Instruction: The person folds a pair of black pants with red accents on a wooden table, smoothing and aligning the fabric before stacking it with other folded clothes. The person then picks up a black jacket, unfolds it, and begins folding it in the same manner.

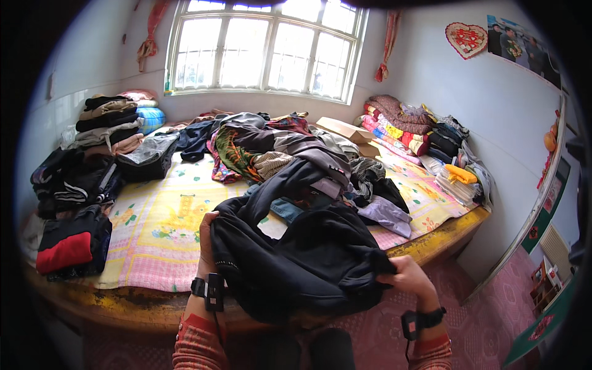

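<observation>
A black garment (300, 263) hangs spread between my two hands at the front edge of the bed. My left hand (206, 238) grips its left side, with the fingers partly hidden behind the cloth. At the right, my right hand (409, 277) is closed on another part of it. One dark length of fabric reaches up over the heap of loose clothes (296, 138) behind. That heap holds a green and orange patterned cloth (233, 152), a lilac garment (387, 215) and a blue denim piece (286, 209).
Folded clothes (108, 118) are stacked on the left, with a red and black folded garment (64, 252) nearer. Quilts (397, 122), a cardboard box (344, 130) and more folded clothes (458, 185) lie at the right. The bed's wooden edge (138, 307) runs before me.
</observation>
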The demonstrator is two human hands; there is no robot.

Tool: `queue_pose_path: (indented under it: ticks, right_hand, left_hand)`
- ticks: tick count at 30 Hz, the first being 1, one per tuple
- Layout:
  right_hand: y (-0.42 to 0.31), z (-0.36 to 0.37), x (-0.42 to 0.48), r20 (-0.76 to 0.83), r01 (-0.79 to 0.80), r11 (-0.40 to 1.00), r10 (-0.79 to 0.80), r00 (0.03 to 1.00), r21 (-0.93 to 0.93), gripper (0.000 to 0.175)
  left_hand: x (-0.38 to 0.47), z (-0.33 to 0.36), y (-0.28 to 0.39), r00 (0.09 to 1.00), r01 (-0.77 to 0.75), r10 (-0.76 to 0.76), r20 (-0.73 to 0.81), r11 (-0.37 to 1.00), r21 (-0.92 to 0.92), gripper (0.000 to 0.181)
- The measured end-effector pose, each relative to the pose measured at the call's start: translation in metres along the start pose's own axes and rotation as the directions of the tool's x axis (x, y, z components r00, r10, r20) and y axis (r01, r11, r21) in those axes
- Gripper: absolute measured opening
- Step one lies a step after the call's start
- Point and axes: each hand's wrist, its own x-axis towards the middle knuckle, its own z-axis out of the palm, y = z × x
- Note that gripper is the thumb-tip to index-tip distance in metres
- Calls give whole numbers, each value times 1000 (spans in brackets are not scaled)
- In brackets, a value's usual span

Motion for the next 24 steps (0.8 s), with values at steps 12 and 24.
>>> queue_pose_path:
  ticks: [12,24]
  right_hand:
    - [52,-16,-148,-640,323,608,421,643,725,21]
    - [86,4,-170,-592,290,621,357,722,728,25]
  left_hand:
    - [-1,-57,-9,970,122,-98,-223,988,95,28]
    - [-142,16,-41,981,177,-124,-149,890,421,43]
